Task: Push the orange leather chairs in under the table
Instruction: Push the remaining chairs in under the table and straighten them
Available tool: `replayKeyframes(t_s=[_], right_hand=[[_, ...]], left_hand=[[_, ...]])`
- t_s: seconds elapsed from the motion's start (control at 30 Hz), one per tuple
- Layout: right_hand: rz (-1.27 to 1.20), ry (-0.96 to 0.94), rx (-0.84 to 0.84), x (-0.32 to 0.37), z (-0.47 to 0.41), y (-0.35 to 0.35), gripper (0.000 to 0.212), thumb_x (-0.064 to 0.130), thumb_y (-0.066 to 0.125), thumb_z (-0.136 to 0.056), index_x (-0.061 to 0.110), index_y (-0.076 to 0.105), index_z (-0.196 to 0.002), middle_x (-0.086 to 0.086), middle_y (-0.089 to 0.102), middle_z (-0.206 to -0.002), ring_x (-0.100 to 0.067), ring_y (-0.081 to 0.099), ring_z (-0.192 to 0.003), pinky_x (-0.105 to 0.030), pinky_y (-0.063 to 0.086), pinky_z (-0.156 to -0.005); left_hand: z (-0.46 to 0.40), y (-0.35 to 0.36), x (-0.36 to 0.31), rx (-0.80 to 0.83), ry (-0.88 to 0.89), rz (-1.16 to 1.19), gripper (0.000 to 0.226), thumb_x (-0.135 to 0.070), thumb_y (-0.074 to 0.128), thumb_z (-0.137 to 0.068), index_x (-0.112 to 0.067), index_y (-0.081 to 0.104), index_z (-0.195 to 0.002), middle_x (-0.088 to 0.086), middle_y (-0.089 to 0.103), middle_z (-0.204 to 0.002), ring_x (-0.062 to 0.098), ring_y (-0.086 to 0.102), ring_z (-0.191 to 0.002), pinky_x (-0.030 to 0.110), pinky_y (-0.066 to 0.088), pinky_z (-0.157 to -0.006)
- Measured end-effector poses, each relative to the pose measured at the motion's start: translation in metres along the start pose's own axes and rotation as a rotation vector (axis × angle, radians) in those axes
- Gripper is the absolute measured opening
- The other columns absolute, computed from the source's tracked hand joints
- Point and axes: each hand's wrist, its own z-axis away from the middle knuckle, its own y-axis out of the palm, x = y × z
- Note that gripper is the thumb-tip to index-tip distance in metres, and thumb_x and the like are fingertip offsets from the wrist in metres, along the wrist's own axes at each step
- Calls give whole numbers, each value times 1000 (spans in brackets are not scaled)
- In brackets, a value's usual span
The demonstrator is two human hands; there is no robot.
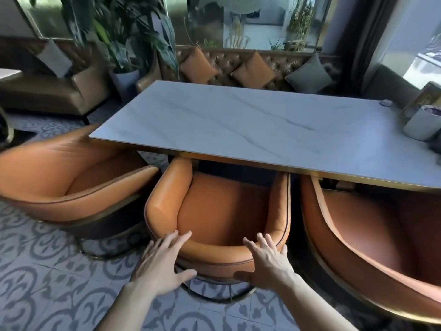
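Three orange leather chairs stand along the near side of a grey marble table (238, 120). The middle chair (222, 211) has its front tucked under the table edge. My left hand (164, 261) and my right hand (267, 261) are spread on the top of its curved backrest, fingers apart, palms against the leather. The left chair (71, 177) stands out from the table corner, turned at an angle. The right chair (372, 235) sits with its front under the table edge.
A white pot (423, 123) and a small round object (385, 102) stand at the table's right end. A tufted brown bench with cushions (253, 68) runs behind the table. A large potted plant (124, 44) and a brown sofa (55, 91) are at the left. The floor is patterned tile.
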Motion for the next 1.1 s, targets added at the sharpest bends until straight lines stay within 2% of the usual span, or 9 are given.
replayKeyframes(t_s=[0.37, 0.47, 0.6, 0.73, 0.83, 1.0, 1.1], right_hand=[[25, 84, 61, 39, -59, 28, 103, 65, 74, -84, 34, 15, -163, -13, 11, -171, -35, 3, -159, -65, 18, -121], [9, 100, 65, 50, -73, 40, 100, 60, 77, -85, 35, 18, -162, -11, 19, -167, -36, 8, -157, -63, 26, -120], [-32, 146, 42, 64, -87, 67, 95, 58, 80, -83, 36, 29, -160, -5, 43, -144, -33, 33, -138, -57, 45, -105], [-5, 196, -12, 67, -95, 82, 89, 50, 81, -84, 36, 33, -158, -9, 46, -139, -35, 37, -131, -56, 43, -106], [4, 191, -18, 62, -99, 85, 85, 36, 82, -86, 37, 35, -157, -10, 48, -134, -35, 40, -127, -54, 47, -103], [-29, 184, -19, 60, -104, 78, 81, 46, 79, -87, 36, 39, -156, -8, 49, -128, -32, 38, -120, -51, 45, -97], [-36, 185, -36, 51, -111, 75, 79, 42, 79, -88, 37, 39, -156, -8, 49, -127, -32, 38, -120, -50, 45, -96]], left_hand=[[-87, 21, 78, 137, 122, -71, 95, -68, 62, -83, -47, 4, -154, -5, 7, -167, 19, 3, -153, 45, 4, -124], [-111, 32, 93, 184, 189, -106, 93, -68, 63, -83, -47, 6, -154, -5, 10, -167, 19, 6, -153, 44, 5, -124], [-130, 47, 109, 249, 246, -117, 79, -61, 63, -87, -49, 19, -152, -10, 22, -163, 16, 12, -151, 43, 7, -124], [-140, 54, 117, 236, 290, -152, 71, -58, 63, -88, -49, 28, -149, -14, 31, -159, 15, 19, -149, 45, 13, -123], [-145, 50, 115, 244, 312, -180, 69, -58, 62, -88, -49, 29, -149, -14, 33, -159, 16, 22, -148, 47, 19, -120], [-148, 42, 108, 268, 308, -184, 68, -56, 62, -90, -48, 30, -149, -12, 31, -160, 18, 21, -149, 48, 20, -119], [-158, 42, 103, 257, 304, -173, 68, -55, 61, -91, -47, 29, -150, -10, 31, -161, 18, 21, -150, 48, 19, -120]])
